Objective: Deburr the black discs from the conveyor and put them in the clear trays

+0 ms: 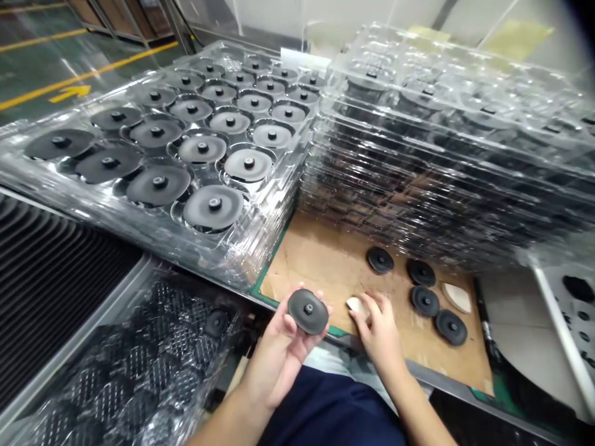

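My left hand (283,347) holds a black round disc (308,311) with a small hub in its middle, fingers curled round its edge, just above the near edge of the brown cardboard sheet (325,263). My right hand (379,328) rests on the cardboard with its fingers closed on a small white piece (354,304). Several loose black discs (424,300) lie on the cardboard to the right of that hand. A white wedge-shaped piece (456,297) lies beside them.
A clear plastic tray (260,241) filled with several black discs sits at the left. A tall stack of clear trays (441,167) stands behind the cardboard. A bag of dark parts (139,365) lies at lower left. A ribbed black surface (46,272) lies at far left.
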A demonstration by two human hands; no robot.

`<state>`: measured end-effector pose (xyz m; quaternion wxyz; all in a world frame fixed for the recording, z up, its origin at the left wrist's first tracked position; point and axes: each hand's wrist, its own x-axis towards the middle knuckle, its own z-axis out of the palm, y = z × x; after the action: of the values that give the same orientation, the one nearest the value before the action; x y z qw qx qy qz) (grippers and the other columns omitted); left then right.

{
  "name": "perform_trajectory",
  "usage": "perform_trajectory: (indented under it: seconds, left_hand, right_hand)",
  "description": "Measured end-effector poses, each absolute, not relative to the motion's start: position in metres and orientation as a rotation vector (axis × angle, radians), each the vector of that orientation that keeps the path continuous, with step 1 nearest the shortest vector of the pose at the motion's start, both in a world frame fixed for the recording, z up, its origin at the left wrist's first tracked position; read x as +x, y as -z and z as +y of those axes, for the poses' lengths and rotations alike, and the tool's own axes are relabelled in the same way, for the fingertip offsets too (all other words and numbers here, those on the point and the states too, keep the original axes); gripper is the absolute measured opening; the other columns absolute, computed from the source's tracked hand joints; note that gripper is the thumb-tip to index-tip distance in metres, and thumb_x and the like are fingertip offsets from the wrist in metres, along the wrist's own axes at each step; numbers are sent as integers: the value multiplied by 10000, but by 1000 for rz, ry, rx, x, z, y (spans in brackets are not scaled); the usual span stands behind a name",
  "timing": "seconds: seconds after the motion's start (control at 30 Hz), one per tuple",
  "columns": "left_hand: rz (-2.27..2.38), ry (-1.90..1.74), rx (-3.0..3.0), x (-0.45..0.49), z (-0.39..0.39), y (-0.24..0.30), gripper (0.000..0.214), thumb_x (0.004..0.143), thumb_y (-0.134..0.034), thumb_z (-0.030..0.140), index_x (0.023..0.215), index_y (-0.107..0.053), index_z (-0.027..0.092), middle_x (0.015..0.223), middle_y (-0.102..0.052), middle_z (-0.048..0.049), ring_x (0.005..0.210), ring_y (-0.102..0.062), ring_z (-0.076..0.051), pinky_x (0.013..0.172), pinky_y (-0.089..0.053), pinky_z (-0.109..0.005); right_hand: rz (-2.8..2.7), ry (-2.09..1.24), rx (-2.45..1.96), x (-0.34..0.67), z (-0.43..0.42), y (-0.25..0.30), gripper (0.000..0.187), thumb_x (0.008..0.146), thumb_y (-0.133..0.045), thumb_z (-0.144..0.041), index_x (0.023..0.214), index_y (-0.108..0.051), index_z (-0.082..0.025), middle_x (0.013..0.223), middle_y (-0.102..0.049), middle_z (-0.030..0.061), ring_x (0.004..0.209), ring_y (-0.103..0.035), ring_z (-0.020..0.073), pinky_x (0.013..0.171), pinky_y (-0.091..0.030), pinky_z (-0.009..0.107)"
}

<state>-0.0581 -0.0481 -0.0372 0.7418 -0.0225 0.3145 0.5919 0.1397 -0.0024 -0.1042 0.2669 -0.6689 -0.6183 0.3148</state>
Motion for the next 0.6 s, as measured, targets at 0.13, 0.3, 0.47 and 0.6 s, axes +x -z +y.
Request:
perform_trajectory:
  seconds: [0.13, 0.3, 0.47, 0.6]
  left_hand:
    - [693, -1286, -55, -63, -44, 36, 522, 567, -857, 359, 1055, -677, 312, 1179, -693, -47, 1047, -673, -245, 893, -528, -321]
    - [729, -1236, 10, -63, -32, 30, 566, 570, -861, 336, 1097, -666, 268, 1187, -687, -71, 1062, -658, -240, 934, -502, -308]
    - [740, -1157, 101, -57, -22, 23, 605, 587, -852, 358, 1146, -649, 248, 1168, -687, -74, 1060, -641, -220, 903, -505, -281]
    - [734, -1087, 133, -51, -18, 13, 577, 553, -878, 282, 1094, -684, 234, 1086, -720, -52, 969, -663, -191, 827, -518, -232]
  right_hand:
    - [-1758, -830, -1751, 135, -1, 104, 283, 771, -582, -440, 905, -675, -209, 972, -613, 99, 859, -603, 239, 738, -495, 373]
    - [-1792, -883, -1631, 119, 17, 50, 253, 771, -641, -460, 849, -696, -226, 764, -676, 26, 562, -557, 148, 525, -451, 272]
    - [-1883, -732, -1248, 79, 4, -17, 230, 920, -510, -248, 1130, -603, -236, 1045, -695, 53, 914, -632, 185, 781, -487, 309]
    - [-2110, -807, -1054, 71, -1, -40, 230, 888, -498, -97, 1077, -591, -190, 951, -704, 29, 807, -630, 139, 713, -462, 268]
